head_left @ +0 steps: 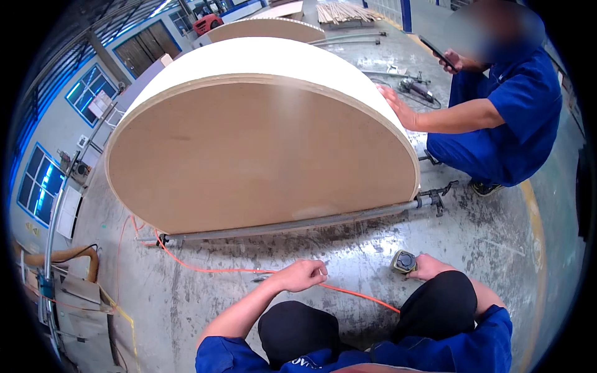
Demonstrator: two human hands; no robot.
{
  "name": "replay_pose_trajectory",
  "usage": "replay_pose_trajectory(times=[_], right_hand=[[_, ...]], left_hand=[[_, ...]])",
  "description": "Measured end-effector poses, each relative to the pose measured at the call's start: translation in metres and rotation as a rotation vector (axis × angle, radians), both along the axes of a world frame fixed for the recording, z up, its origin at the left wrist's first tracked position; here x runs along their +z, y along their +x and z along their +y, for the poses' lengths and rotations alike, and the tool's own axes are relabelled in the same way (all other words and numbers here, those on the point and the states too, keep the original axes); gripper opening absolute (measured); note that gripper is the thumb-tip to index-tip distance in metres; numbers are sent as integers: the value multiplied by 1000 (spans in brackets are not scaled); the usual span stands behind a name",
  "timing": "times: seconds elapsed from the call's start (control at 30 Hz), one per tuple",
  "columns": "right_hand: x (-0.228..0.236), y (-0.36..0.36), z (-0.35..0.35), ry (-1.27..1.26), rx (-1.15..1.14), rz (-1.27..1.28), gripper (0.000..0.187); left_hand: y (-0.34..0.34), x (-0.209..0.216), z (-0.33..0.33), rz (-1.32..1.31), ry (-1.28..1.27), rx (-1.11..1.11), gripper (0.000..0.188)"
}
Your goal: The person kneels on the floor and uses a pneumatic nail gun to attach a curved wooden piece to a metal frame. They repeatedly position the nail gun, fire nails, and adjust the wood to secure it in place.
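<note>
My left hand [303, 275] is in front of my left knee with its fingers curled in. What they hold, if anything, is hidden. An orange hose [217, 270] runs along the floor, passes behind or under this hand and comes out toward my right knee. My right hand [431, 267] is closed on a squarish black tool with yellow-green sides [404, 262], whose lower part does not show. Beyond both hands stands a large half-round wooden piece [261, 149] with a brown face and a white curved top. A long bar clamp [298, 225] lies along its bottom edge.
At the right a co-worker in blue [522, 105] crouches, one hand on the curved top, the other holding a phone [438, 54]. A power tool [418, 91] and more clamps lie behind. Another curved panel [267, 28] and stacked wood strips [348, 13] are farther back.
</note>
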State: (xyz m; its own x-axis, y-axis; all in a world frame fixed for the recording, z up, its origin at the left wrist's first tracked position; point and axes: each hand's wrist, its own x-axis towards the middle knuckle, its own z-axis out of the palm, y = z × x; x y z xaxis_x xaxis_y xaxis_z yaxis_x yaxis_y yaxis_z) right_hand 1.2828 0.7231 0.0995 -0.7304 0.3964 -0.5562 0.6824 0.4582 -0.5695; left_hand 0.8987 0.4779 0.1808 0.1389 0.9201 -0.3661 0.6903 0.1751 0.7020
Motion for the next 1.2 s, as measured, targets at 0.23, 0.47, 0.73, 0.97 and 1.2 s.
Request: replay_pose_trajectory(times=[0.23,0.47,0.73,0.97,1.2], right_hand=[[51,-35,9,105,88,76,46],[212,-96,13,139,72,649,33],[467,-163,-27,-44,-337,887,29],[561,-228,-17,-147,-410,734,29],[574,-245,-9,-234,-462,540,29]], left_hand=[[-14,-6,-15,6,-32,15,31],[-30,36,28,23,207,-259,39],[40,233,141,-998,1002,123,55],[45,292,189,-1436,1258,139,45],[64,300,188,-1697,1315,303,44]])
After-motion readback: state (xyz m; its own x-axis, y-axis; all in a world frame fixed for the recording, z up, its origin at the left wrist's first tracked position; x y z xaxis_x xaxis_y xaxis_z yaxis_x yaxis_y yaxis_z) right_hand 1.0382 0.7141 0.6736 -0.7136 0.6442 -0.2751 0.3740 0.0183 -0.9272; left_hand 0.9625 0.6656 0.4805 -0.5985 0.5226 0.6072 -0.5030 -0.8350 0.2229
